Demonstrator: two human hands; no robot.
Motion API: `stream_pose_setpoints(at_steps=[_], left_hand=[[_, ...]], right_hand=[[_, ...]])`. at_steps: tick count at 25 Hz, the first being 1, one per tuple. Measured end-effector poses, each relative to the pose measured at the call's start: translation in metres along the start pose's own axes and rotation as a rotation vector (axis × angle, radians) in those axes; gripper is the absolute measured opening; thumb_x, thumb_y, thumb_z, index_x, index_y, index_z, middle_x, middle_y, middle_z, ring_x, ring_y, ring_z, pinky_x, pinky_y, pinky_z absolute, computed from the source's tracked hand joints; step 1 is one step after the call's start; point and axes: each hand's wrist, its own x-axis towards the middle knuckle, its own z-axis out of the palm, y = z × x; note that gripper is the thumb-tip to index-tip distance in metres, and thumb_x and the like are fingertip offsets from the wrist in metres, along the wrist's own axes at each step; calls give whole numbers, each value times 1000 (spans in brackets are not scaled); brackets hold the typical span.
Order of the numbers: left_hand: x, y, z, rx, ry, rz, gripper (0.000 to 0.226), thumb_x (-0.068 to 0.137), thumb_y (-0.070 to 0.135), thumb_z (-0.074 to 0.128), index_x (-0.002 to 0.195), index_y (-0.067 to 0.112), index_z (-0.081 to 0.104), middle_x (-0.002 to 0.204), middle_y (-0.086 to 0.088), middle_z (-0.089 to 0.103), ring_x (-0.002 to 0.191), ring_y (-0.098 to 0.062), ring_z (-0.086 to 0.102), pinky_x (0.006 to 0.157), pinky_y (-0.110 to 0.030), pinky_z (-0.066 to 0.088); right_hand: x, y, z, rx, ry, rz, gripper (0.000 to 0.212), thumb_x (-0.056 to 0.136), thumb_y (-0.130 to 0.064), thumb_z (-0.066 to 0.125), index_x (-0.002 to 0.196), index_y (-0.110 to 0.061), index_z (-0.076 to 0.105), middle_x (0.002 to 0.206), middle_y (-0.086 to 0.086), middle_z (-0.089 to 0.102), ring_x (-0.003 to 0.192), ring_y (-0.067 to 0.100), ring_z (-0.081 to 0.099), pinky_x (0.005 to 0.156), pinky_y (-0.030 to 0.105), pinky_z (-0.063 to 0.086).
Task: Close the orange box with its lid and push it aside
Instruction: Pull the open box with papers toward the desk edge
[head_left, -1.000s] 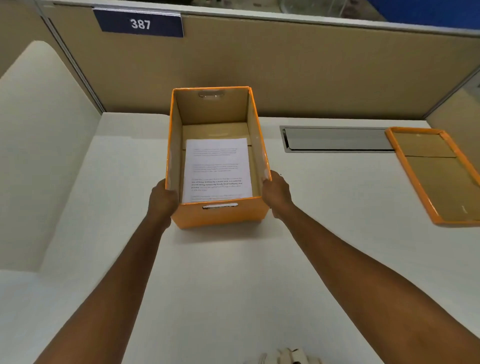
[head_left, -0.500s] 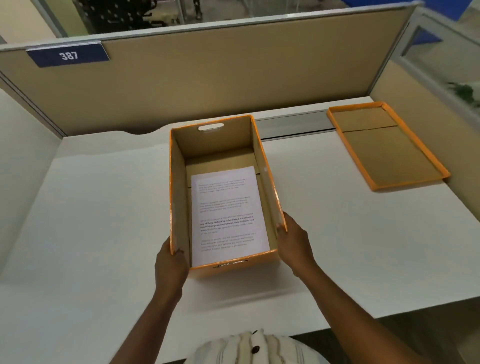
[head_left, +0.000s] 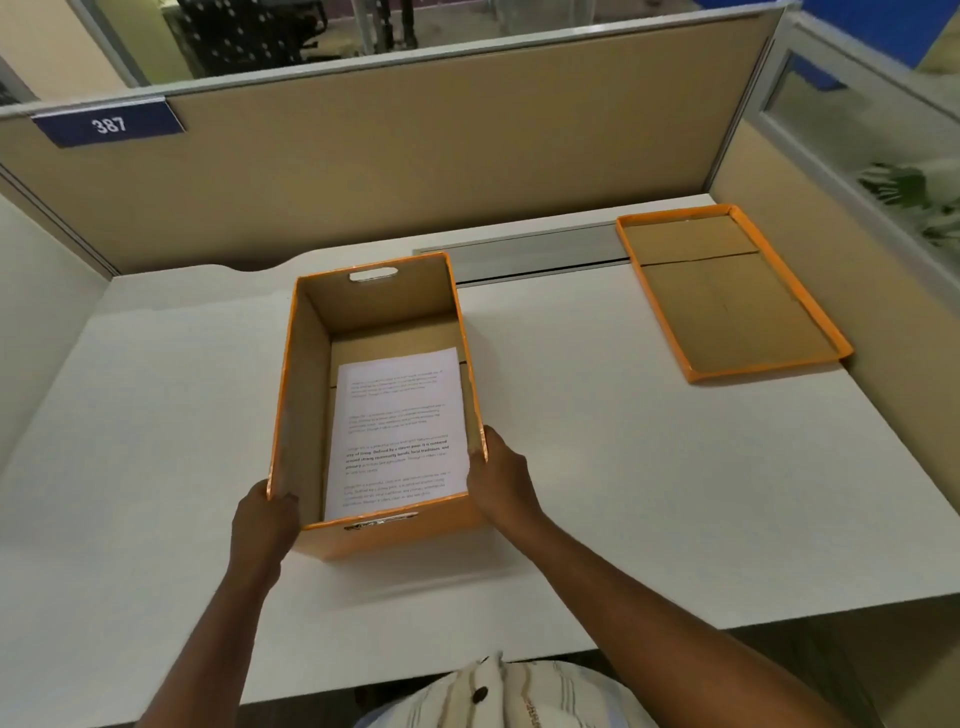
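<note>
An open orange box stands on the white desk, in the middle. A printed sheet of paper lies flat on its floor. My left hand grips the box's near left corner. My right hand presses against its near right side. The orange lid lies upside down at the desk's far right, well apart from the box and both hands.
Beige cubicle partitions close off the back and both sides of the desk. A grey cable tray runs along the back edge between box and lid. A blue sign with 387 hangs on the back partition.
The view has risen and pulled back, so the box and my hands now sit nearer the desk's front edge. Both hands remain on the box's near corners.
</note>
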Motion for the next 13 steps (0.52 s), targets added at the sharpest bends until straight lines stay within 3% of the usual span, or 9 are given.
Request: stream_pose_setpoints(at_steps=[6, 9, 13], left_hand=[[-20, 1, 1, 14, 5, -79, 16, 82, 0, 42, 89, 0, 56, 81, -20, 59, 66, -29, 50, 56, -32, 38], [-24, 6, 2, 15, 25, -96, 17, 81, -2, 40, 86, -1, 55, 77, -18, 56, 62, -26, 47, 54, -31, 36], [-28, 12, 3, 12, 27, -150, 15, 85, 1, 42, 90, -3, 55, 86, -26, 60, 64, -28, 49, 56, -33, 39]], right_hand=[[-6, 13, -4, -74, -40, -21, 22, 98, -20, 38, 117, -16, 48, 116, 9, 65, 98, 28, 64, 58, 22, 42], [-4, 16, -3, -99, -25, -47, 22, 97, -19, 38, 116, -15, 47, 114, 10, 65, 99, 29, 63, 70, 33, 48], [1, 20, -4, -153, -50, -56, 26, 97, -22, 38, 121, -13, 45, 119, 10, 61, 103, 28, 61, 76, 34, 47]])
